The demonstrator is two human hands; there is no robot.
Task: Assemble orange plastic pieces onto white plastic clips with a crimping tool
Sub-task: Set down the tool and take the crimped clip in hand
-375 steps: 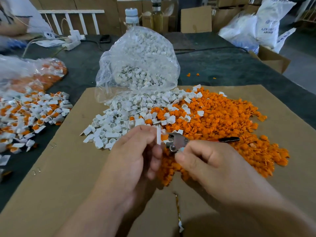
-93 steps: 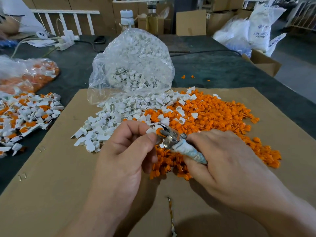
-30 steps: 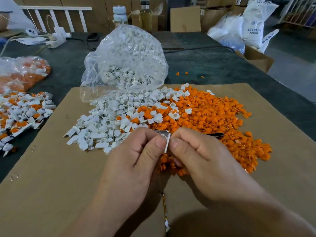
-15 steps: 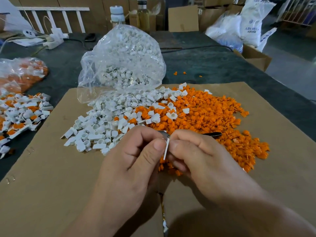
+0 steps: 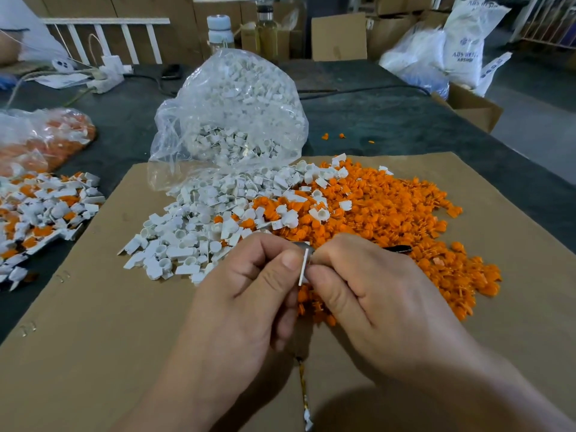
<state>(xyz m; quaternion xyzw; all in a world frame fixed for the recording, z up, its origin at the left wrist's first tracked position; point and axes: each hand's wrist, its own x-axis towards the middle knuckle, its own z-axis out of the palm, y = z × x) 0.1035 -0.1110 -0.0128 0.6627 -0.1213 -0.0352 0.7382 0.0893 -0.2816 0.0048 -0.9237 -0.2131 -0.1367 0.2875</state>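
on the cardboard sheet (image 5: 93,338) lie 2 heaps, orange pieces (image 5: 389,213) and white clips (image 5: 193,232). above them the left hand (image 5: 246,307) pinches 1 white clip (image 5: 303,266) upright; the right hand (image 5: 374,300) is curled around the crimping tool (image 5: 399,249), mostly hidden. best, i think: hold the clip steady, squeeze straight.

The cardboard sheet (image 5: 93,338) is matt brown, lightly scuffed. The white clips (image 5: 193,232) and orange pieces (image 5: 389,213) are smooth plastic with a dull sheen, as is the 1 white clip (image 5: 304,266) held up. The bag (image 5: 230,113) is clear, glossy, crinkled plastic film. The worktop (image 5: 389,120) looks dark, matt and rough. The crimping tool (image 5: 301,244) shows bare grey metal.
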